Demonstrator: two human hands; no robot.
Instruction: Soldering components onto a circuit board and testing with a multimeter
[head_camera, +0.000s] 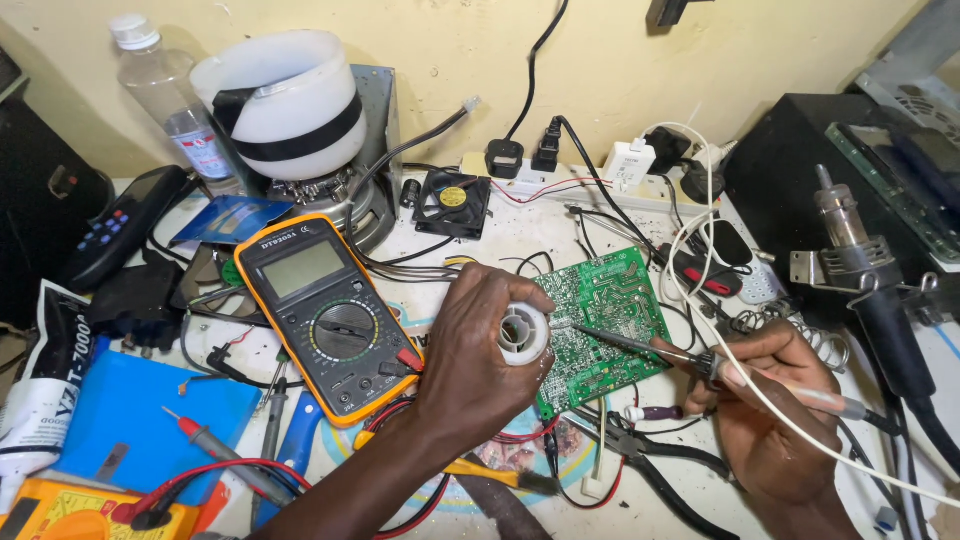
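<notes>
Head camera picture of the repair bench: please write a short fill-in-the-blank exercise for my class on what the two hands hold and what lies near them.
1. The left hand holds a white ____ of solder wire.
2. The right hand points a soldering iron at the ____ circuit board.
3. The multimeter left of the left hand has an ____ casing.

Missing words: spool; green; orange
</notes>
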